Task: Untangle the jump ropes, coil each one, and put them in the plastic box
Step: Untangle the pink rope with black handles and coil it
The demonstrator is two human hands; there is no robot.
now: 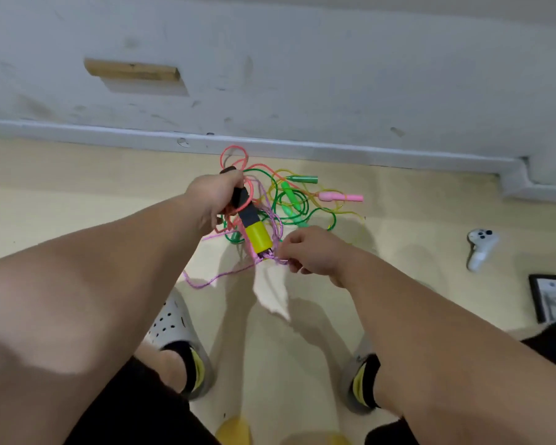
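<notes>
A tangle of jump ropes lies on the floor by the wall: green, yellow, coral and purple cords, green handles and pink handles. My left hand grips a black and yellow handle and holds it above the pile. The purple cord comes out of the handle's lower end and loops down toward my feet. My right hand pinches that purple cord right at the handle's tip. No plastic box is in view.
A white game controller lies on the floor at the right, with a dark framed object near the right edge. The grey wall and baseboard run behind the pile. My two feet in grey clogs stand below the hands.
</notes>
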